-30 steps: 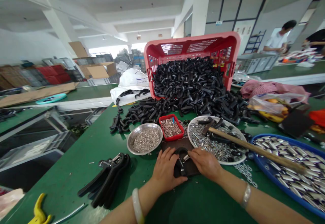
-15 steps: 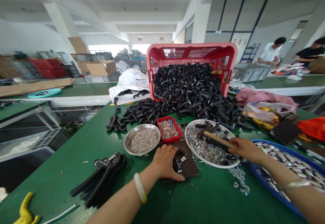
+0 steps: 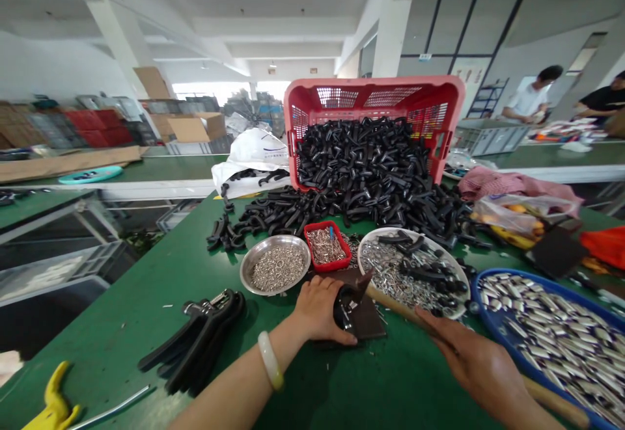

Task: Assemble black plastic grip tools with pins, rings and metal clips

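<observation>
Head view: the right hand (image 3: 471, 355) is nearest, closed around the wooden handle of a hammer (image 3: 398, 306). The hammer's long axis runs from the lower right, through the grip, to the head, which points away and to the left.

The left hand (image 3: 317, 309) lies farther in, fingers curved over a black part (image 3: 344, 311) and thumb at its near side, clamping it on a dark plate (image 3: 371, 327). The part sits between the left thumb and fingers, well ahead and to the left of the right fingers; the left hand is the nearer one. The hammer head stands at the part's far right side, beside a small spring.

Hidden or unclear: the right fingertips beneath the handle; the portion of the part under the left palm; whether the hammer head touches the part or is above it, which cannot be determined.

Beyond the plate are a metal bowl (image 3: 245, 277) and a red tray (image 3: 333, 265). Farther back, a red crate (image 3: 375, 82) holds black pieces (image 3: 361, 163), overlapping too densely to separate. In the background, one co-worker (image 3: 605, 101) is cut off by the right edge.
</observation>
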{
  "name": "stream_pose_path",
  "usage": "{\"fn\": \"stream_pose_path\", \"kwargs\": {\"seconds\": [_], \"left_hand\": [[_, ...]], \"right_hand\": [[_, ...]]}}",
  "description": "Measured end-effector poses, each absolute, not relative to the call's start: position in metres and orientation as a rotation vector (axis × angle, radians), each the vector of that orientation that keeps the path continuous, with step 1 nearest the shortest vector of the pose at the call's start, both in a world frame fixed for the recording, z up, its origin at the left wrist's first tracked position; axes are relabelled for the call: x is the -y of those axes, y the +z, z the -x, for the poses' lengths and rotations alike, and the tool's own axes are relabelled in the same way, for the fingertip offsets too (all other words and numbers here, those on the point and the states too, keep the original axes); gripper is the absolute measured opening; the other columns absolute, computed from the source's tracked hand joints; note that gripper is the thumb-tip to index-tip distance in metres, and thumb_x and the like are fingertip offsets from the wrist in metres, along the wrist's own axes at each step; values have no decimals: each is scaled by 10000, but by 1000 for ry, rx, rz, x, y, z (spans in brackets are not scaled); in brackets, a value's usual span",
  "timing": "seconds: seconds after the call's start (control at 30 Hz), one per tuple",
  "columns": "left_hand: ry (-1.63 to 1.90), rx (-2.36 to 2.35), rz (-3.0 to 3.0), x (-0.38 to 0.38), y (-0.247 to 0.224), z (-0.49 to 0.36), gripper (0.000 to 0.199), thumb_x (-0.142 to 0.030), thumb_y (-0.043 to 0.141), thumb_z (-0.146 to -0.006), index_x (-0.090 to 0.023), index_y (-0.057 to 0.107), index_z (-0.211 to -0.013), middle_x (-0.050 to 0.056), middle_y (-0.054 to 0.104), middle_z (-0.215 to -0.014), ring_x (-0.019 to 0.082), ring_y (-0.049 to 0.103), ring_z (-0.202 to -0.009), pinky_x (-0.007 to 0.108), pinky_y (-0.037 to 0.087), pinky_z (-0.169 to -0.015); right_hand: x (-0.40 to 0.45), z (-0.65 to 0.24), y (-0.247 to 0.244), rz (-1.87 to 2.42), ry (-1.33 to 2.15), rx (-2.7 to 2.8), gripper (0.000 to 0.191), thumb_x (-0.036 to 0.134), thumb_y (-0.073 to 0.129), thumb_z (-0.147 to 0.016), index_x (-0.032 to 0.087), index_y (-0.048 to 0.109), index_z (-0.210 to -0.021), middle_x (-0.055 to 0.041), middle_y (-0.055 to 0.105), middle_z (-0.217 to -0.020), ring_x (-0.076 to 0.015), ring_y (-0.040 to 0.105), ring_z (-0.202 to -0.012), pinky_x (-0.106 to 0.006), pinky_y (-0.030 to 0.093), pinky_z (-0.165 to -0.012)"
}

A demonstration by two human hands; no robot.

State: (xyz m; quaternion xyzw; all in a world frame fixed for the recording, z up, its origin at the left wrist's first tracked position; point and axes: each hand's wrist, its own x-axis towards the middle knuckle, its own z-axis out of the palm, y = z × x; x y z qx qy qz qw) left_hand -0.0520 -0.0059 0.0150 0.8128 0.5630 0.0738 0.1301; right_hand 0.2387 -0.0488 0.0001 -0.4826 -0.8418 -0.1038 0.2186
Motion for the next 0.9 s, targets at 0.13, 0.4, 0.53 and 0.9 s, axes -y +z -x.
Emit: {"fn": "stream_pose_path", "kwargs": {"seconds": [0.13,0.4,0.53,0.9], "left_hand": [[235,-1632,-2365,6,14,53,1033,-760,565,-361,-241,398,-1239,69,466,-1203,319,385,-1081,457,301,-927],[319,-1683,-2408,19,3,54,999,-756,545,-440,-229,378,-1272,79,408,-1282,316,340,-1138,461,215,-991],[349,-1808,-2423,39,-11,51,769,-684,487,-620,-249,418,-1251,69,445,-1249,294,389,-1092,439,291,-947],[273,-1556,-2271,23,39,72,537,-580,289,-801,-209,595,-1038,54,621,-950,201,551,-877,316,419,-790]], "right_hand": [[46,-245,1,1344,-341,2286,466,219,403,-811,261,422,-1274,-26,638,-1074,-172,627,-900,-254,527,-732],[27,-260,3,1566,-103,2368,427,256,432,-787,283,498,-1208,-16,649,-1049,-186,638,-855,-268,527,-704],[-14,-275,16,1807,9,2371,448,279,472,-751,236,523,-1193,-61,655,-1022,-225,634,-835,-330,515,-720],[-14,-138,8,823,405,2369,253,177,480,-796,207,627,-999,-62,660,-972,-176,573,-939,-330,443,-843]]}}
